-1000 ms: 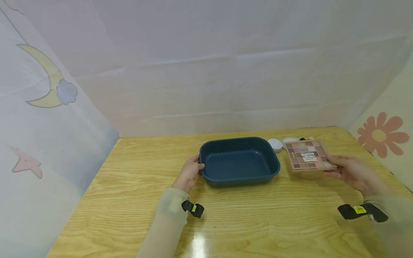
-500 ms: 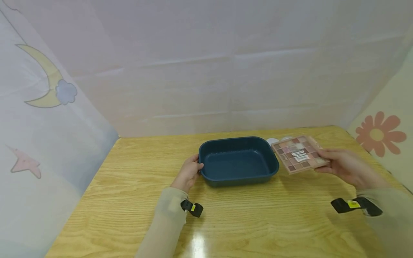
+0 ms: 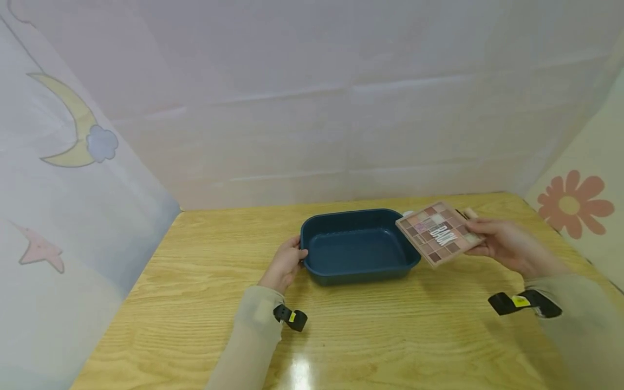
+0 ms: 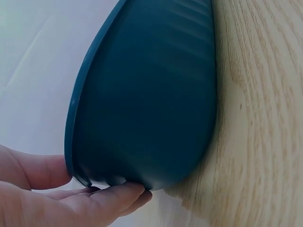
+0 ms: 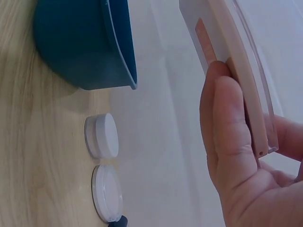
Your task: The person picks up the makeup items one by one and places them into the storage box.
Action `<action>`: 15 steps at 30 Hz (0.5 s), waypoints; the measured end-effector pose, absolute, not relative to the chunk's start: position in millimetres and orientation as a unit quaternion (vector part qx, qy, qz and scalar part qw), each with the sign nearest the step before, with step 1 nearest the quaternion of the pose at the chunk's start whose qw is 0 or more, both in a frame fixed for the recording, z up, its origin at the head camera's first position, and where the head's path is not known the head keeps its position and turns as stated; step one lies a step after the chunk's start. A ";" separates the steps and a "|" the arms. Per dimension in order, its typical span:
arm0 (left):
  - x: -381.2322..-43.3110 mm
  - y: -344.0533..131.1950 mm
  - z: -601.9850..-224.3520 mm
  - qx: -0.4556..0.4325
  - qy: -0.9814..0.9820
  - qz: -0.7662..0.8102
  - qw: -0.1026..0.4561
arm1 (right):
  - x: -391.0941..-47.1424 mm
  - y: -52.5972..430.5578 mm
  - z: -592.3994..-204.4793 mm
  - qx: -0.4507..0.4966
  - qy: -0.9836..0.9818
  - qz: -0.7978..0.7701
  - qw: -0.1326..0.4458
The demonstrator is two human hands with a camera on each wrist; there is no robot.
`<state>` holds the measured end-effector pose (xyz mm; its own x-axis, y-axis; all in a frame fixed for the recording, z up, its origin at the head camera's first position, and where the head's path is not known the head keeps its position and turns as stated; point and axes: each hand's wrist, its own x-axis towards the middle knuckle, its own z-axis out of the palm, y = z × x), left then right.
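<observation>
A dark blue rectangular basin (image 3: 358, 249) sits on the wooden table. My left hand (image 3: 283, 262) grips its left end, thumb over the rim and fingers against the outer wall, as the left wrist view also shows. Off the table near the basin's right end is an eyeshadow palette (image 3: 439, 233) with a clear lid and rows of brown and pink pans. My right hand (image 3: 504, 246) holds it by its right edge, thumb on top and fingers beneath. In the right wrist view, the palette's pale underside (image 5: 194, 19) faces the table side, apart from the basin.
Behind the palette stand a white-lidded jar (image 5: 106, 135) and a flat round clear-lidded container (image 5: 108, 193), both mostly hidden in the head view. A small dark object (image 5: 118, 221) shows beside them. A beige-capped stick (image 3: 470, 213) lies near my right fingers. Cloth walls (image 3: 263, 135) border the table.
My right hand has carried the palette leftward to the basin's right rim, turning it so its front corner points nearer. The left hand and basin have stayed put.
</observation>
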<state>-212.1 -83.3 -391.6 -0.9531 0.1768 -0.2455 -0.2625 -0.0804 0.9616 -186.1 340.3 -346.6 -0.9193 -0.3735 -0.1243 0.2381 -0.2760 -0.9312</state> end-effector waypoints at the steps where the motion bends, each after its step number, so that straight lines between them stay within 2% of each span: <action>1: -212.2 -83.6 -392.1 -0.032 0.661 0.735 0.150 | -186.9 338.8 -346.0 -0.059 0.575 -0.794 0.189; 15: -214.5 -79.9 -391.2 -0.045 0.665 0.732 0.142 | -194.3 320.8 -334.7 -0.071 0.611 -0.766 0.185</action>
<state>-214.5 -79.9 -391.2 -0.9554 0.1487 -0.2550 -0.2680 -0.0749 0.9605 -194.3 320.8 -334.7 -0.9217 -0.3702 -0.1163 0.1957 -0.1849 -0.9631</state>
